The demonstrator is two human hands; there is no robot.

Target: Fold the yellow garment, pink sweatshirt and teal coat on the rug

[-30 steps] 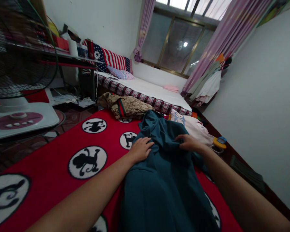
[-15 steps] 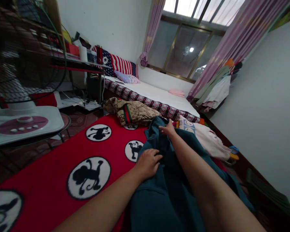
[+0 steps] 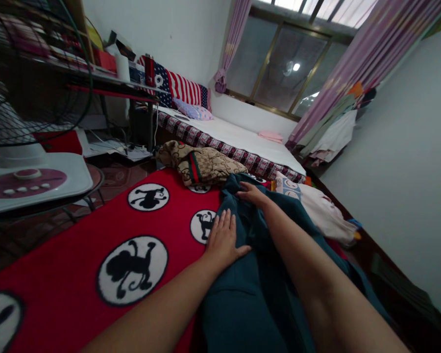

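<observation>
A dark teal garment (image 3: 231,304) lies spread along the right part of a red blanket (image 3: 73,245) printed with black monkeys in white circles. My left hand (image 3: 224,242) rests flat on the garment's left edge, fingers stretched forward and thumb out to the side. Farther up, my right hand (image 3: 254,194) touches the creased far end of the cloth with its fingers extended and apart. Just beyond that end lies a crumpled brown patterned cloth (image 3: 216,165) with a green and red stripe. Folds hide part of the garment's shape.
On the left, a fan (image 3: 29,181) stands on a stool beside a cluttered desk (image 3: 132,93). A bed with a white top (image 3: 235,130) runs below the window. Pale bedding (image 3: 319,211) lies at right, near the wall. Clothes (image 3: 334,135) hang by the curtain.
My left hand has flattened, its fingers now straight and pointing forward. My right hand's fingers have lowered onto the cloth. The view has shifted slightly.
</observation>
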